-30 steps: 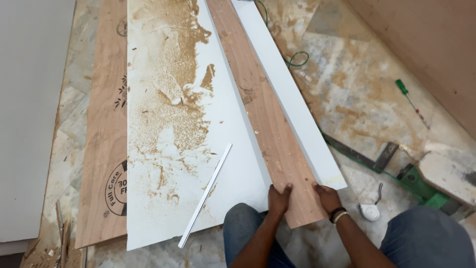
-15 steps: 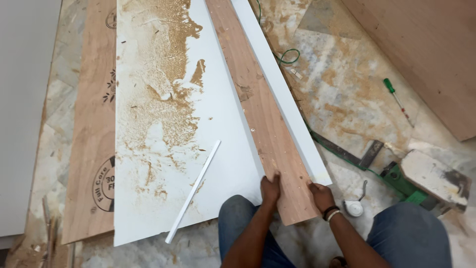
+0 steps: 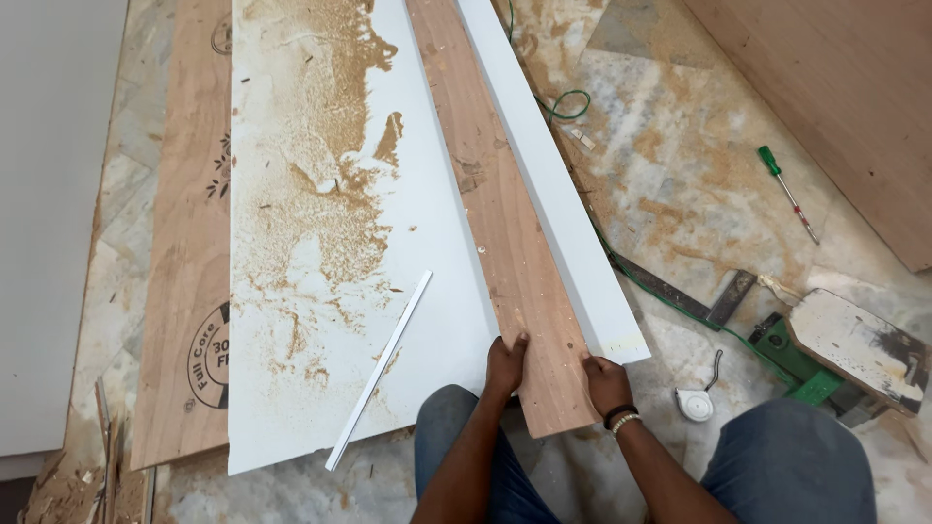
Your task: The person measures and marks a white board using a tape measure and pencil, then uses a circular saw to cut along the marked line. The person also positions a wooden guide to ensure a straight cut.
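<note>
Head view: left hand (image 3: 505, 366) and right hand (image 3: 606, 381), fingers clamped on near end of long plywood strip (image 3: 505, 223); far end unsupported by hands, could swing, scrape white laminate sheet (image 3: 320, 223).

Your left hand (image 3: 505, 366) grips the left edge of the long brown wooden plank (image 3: 505, 223) near its close end, fingers curled over the side. Your right hand (image 3: 606, 380), wearing a dark wristband, holds the plank's right edge, just beside the long white laminate strip (image 3: 553, 184) that lies along it. The plank rests over the large white laminated sheet (image 3: 330, 243), which is scattered with sawdust and carries a thin white edging strip (image 3: 381, 369) lying diagonally. A brown plywood board (image 3: 189, 291) lies under the sheet's left side. On the marble floor (image 3: 680, 194) to your right lie a green-handled screwdriver (image 3: 784, 190), a small white tape measure (image 3: 695, 405) and a green power saw (image 3: 835, 354).
</note>
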